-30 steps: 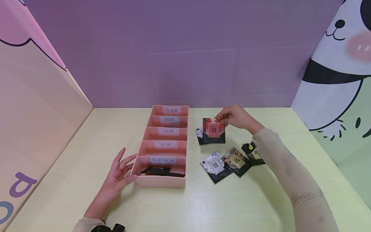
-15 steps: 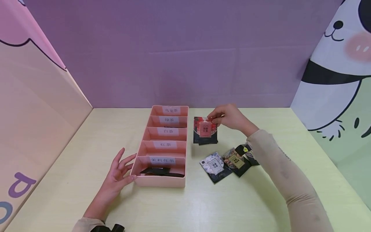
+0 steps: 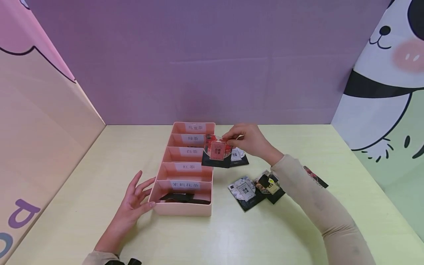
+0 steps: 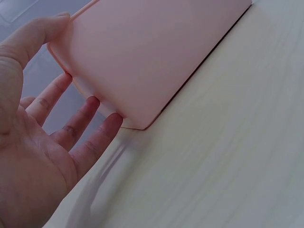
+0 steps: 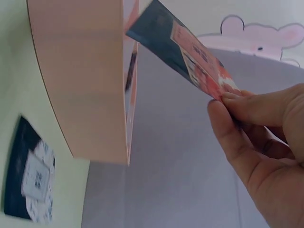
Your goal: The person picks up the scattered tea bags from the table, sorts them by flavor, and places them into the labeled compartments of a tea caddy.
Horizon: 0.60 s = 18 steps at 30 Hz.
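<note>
Past the right hand's (image 3: 249,141) pinching fingers, the red sachet (image 3: 216,152) needed clearance over the pink box (image 3: 183,209), left hand (image 3: 133,200) spread against it.

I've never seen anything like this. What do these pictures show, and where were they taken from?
You see a person's left hand and right hand, not a robot. The wide picture looks down from the head; the two close-ups come from the wrists. On the table stands a divided pink box, touched at its near end by the left hand. The right hand pinches a red-and-black packet, raised off the table near the box. Other packets lie to the box's right.
</note>
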### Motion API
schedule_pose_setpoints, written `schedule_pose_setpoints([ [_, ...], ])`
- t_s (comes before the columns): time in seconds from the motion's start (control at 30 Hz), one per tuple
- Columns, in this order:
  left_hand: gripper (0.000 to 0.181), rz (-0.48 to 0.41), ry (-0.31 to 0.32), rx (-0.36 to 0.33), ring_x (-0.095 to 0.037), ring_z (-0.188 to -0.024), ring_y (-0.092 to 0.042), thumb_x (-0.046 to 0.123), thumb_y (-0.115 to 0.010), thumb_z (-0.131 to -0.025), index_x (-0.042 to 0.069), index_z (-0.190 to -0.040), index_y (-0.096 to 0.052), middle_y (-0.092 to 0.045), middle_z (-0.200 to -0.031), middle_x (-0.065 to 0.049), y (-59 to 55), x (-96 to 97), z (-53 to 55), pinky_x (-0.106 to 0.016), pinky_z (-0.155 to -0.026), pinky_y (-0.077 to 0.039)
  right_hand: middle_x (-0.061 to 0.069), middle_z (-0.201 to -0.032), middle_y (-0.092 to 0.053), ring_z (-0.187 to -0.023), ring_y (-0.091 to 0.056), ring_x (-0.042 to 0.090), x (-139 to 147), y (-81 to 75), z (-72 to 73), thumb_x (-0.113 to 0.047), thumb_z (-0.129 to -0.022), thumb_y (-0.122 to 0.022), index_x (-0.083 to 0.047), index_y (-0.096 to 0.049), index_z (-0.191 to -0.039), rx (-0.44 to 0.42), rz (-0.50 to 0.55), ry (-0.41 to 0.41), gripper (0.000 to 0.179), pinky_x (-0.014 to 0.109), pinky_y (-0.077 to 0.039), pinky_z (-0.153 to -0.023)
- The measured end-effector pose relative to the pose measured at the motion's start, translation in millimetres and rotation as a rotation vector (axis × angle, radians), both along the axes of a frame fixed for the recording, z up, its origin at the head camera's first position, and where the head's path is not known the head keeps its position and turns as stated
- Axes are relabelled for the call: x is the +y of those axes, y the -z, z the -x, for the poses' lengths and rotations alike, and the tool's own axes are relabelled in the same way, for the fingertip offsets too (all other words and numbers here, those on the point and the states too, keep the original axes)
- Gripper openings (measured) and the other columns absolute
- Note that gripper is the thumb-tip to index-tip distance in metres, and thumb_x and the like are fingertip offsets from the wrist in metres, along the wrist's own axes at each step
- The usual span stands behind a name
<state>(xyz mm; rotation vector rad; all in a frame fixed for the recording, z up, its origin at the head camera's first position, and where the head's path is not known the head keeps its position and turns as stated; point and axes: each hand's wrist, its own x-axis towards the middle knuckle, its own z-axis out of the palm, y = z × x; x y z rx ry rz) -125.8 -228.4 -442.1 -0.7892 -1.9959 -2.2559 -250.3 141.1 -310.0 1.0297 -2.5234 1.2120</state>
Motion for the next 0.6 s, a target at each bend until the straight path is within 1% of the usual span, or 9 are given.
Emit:
schedule_pose_setpoints([
  [0.07,0.091,-0.001,-0.001,0.001,-0.006,-0.124,-0.053,-0.017,-0.054,-0.092,0.024,-0.160,-0.008,-0.049,-0.145,0.012,0.0,-0.3,0.1,-0.022,-0.092,-0.050,0.007,-0.092,-0.070,-0.083,-0.063,0.020,-5.6,2.6,-2.9,0.007,-0.085,-0.073,0.001,-0.077,-0.102,0.019,0.030,-0.017,0.019,0.034,-0.058,-0.073],
  [0.23,0.091,-0.007,0.001,-0.001,-0.006,-0.124,-0.053,-0.015,-0.055,-0.093,0.025,-0.160,-0.008,-0.050,-0.145,0.012,0.4,-1.1,-0.9,-0.022,-0.092,-0.050,0.006,-0.090,-0.070,-0.079,-0.063,0.017,-20.0,10.4,-11.4,0.007,-0.085,-0.073,0.000,-0.077,-0.101,0.105,0.101,-0.081,0.017,0.029,-0.058,-0.067],
  [0.37,0.091,0.004,-0.010,-0.015,-0.006,-0.124,-0.053,-0.015,-0.055,-0.093,0.026,-0.160,-0.008,-0.049,-0.145,0.013,0.3,-2.2,-2.3,-0.021,-0.093,-0.049,0.005,-0.086,-0.067,-0.070,-0.057,0.013,-30.5,20.1,-19.0,0.008,-0.084,-0.074,0.000,-0.077,-0.098,0.228,0.125,-0.135,0.017,0.022,-0.050,-0.058],
  [0.47,0.092,0.019,-0.029,-0.028,-0.005,-0.123,-0.053,-0.017,-0.054,-0.092,0.025,-0.160,-0.007,-0.050,-0.144,0.013,0.0,-2.5,-3.3,-0.020,-0.091,-0.050,0.003,-0.084,-0.064,-0.066,-0.050,0.010,-36.2,26.0,-23.6,0.009,-0.082,-0.074,-0.001,-0.078,-0.097,0.335,0.127,-0.166,0.018,0.023,-0.041,-0.053],
  [0.53,0.093,0.030,-0.044,-0.039,-0.005,-0.123,-0.053,-0.018,-0.053,-0.092,0.025,-0.160,-0.007,-0.050,-0.143,0.014,-0.1,-2.5,-3.9,-0.019,-0.091,-0.050,0.003,-0.083,-0.063,-0.065,-0.049,0.009,-39.2,27.9,-25.5,0.011,-0.081,-0.074,0.000,-0.078,-0.097,0.384,0.130,-0.192,0.019,0.022,-0.041,-0.053],
  [0.6,0.093,0.039,-0.060,-0.051,-0.004,-0.122,-0.053,-0.018,-0.053,-0.091,0.025,-0.160,-0.007,-0.051,-0.143,0.015,-0.1,-2.4,-4.4,-0.019,-0.090,-0.050,0.003,-0.082,-0.062,-0.065,-0.049,0.010,-41.8,28.3,-27.6,0.011,-0.080,-0.075,-0.001,-0.077,-0.097,0.416,0.125,-0.211,0.020,0.021,-0.041,-0.053],
])
